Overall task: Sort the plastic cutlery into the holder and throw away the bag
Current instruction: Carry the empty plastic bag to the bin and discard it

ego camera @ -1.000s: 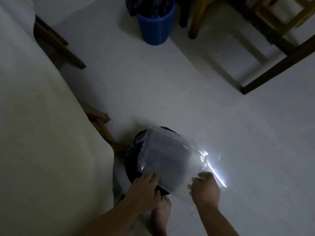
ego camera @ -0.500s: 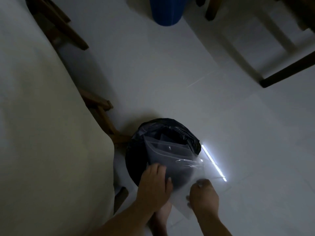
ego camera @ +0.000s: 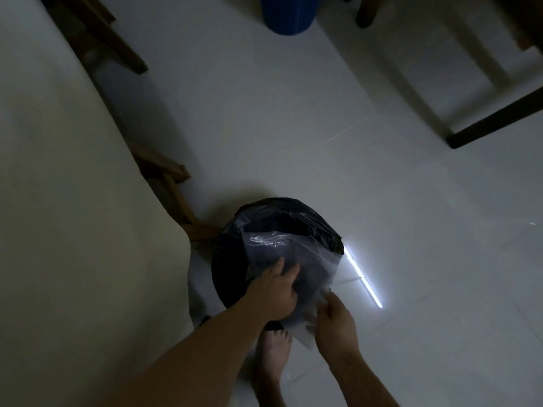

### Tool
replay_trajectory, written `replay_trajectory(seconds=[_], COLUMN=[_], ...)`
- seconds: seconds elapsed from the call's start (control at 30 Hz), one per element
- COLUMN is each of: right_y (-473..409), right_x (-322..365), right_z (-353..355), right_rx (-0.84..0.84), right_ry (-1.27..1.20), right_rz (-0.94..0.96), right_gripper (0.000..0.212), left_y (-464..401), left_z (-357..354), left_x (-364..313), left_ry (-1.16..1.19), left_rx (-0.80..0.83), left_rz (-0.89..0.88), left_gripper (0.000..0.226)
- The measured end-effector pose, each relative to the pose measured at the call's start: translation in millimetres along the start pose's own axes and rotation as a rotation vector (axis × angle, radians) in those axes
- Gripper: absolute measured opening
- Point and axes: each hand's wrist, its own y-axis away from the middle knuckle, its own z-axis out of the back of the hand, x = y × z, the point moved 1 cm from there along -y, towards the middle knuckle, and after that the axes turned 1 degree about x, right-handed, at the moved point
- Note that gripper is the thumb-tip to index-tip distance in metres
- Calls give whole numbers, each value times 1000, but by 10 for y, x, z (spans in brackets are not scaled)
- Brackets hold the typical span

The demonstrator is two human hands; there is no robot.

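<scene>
We observed the clear bag [ego camera: 296, 254] lying partly inside the black-lined bin [ego camera: 229, 259]. The left hand [ego camera: 273, 292] pressed flat on it, fingers extended; the right hand [ego camera: 335, 324] pinched its near edge.

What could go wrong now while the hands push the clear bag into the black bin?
1. The clear plastic bag is stiff and wide, and its near corner overhangs the rim of the black-lined bin, so it may spring out when released.
2. The left hand pressing down could tip the bin.
3. The right hand pinches only a corner.
</scene>
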Motion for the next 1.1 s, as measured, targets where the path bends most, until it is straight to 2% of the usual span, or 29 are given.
replay_trajectory(seconds=[0.13, 0.27, 0.33, 0.37, 0.43, 0.5, 0.57, 0.6, 0.7, 0.87, 0.97, 1.1], right_y=[-21, -96, -147, -163, -154, -71, 41, 97, 157, -35, -35, 164], right_x=[133, 282, 276, 259, 233, 205, 189, 180, 156, 87, 192, 463], right_z=[3, -32, -53, -57, -46, -35, -27, -26, -28, -33, -32, 11], right_rx=[19, 105, 125, 114, 29, -152, -326, -337, -141, 150, 152, 62], right_ry=[282, 775, 887, 876, 670, 510, 623, 701, 868, 1149, 1142, 1103], right_rz=[42, 120, 148, 156, 125, 181, 347, 427, 506, 426, 420, 414], right_gripper=[31, 41, 43, 40, 40, 52, 67, 74, 91, 89, 92, 100], left_y=[81, 132, 144, 149, 164, 184, 210, 225, 259, 360, 464, 651], left_z=[26, 54, 63, 62, 60, 55, 60, 63, 98, 200, 283, 477], left_x=[47, 35, 5, -11, -40, -59, -75, -81, -84, -54, -37, -101], left_ry=[-27, -67, -63, -61, -57, -49, -34, -27, -40, -98, -117, -115], left_rx=[-16, 9, 18, 21, 32, 29, 6, -4, -1, -4, -13, -30], left_rz=[-18, -24, -24, -26, -30, -39, -46, -47, -46, -49, -42, -33], left_gripper=[65, 67, 67, 68, 68, 67, 65, 64, 65, 61, 58, 53])
